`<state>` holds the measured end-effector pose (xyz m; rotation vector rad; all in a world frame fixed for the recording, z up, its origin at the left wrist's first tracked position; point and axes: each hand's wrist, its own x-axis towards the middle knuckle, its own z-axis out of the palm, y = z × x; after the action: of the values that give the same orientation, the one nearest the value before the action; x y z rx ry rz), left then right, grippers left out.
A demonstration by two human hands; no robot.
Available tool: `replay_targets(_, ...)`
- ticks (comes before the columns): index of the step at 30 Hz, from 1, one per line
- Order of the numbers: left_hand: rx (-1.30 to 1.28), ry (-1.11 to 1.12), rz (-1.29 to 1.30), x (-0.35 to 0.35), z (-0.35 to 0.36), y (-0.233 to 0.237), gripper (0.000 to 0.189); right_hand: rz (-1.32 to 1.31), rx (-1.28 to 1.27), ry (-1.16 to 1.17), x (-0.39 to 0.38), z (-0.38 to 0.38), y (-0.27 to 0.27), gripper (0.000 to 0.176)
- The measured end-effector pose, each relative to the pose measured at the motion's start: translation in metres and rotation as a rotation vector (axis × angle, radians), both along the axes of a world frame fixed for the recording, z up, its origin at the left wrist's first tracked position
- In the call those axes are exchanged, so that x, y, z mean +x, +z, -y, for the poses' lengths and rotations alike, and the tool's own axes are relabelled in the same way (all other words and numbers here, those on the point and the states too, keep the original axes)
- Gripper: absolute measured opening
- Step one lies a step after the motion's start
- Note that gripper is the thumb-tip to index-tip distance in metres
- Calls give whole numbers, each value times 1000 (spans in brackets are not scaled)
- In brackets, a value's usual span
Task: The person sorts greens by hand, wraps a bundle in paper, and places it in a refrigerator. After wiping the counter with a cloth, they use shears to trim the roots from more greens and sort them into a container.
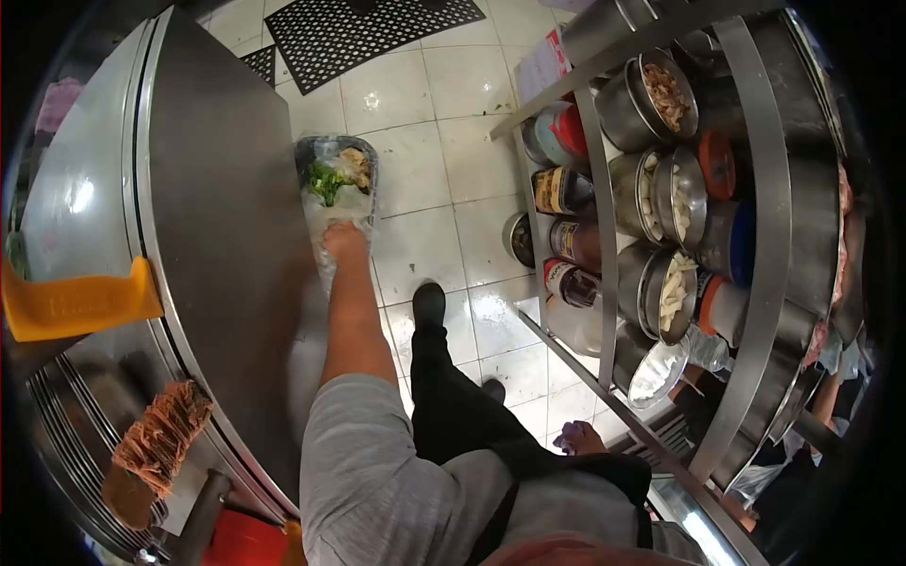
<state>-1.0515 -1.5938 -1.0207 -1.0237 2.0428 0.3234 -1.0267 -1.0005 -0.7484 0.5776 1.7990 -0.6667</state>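
My left hand (345, 240) reaches down to a dark tub (374, 160) on the floor and is closed on a clear plastic bag (354, 203) at its near side. Inside the tub lie leafy greens (327, 181) and some tan food pieces (356, 166). My right hand (584, 438) hangs by my hip, its fingers closed around a crumpled purple thing (569, 436), perhaps a cloth. Part of that hand is hidden behind my body.
A steel cabinet (222, 189) rises along my left, with meat on a spit (165, 439) near it. On my right, a metal rack (604, 236) holds steel bowls (661, 283) of food and several jars. A black perforated mat (368, 38) lies on the tiled floor ahead.
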Motion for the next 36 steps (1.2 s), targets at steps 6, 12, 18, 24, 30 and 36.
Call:
replay_targets(6,152,410,-356,22,-23,42,78,-126,-189,505,9,-6,-1,44)
replay_targets(12,54,365,-443,21,-130,135,84,-503,175,420,30,-43,0,62)
replay_targets(18,332,-390,-282,42,-227,109,56,-530,210,186,69,-110,12,41)
replay_targets(24,663,-1162,-77,18,-310,121,47,-675,37,-409,152,-152,34,58)
replay_targets(30,725,-1289,-44,-34,-412,159,47,-859,-384,-1542,224,-160,65,44)
replay_targets(36,632,-1667,108,-68,-518,194,46,-1175,-497,-2153,310,-159,112,27)
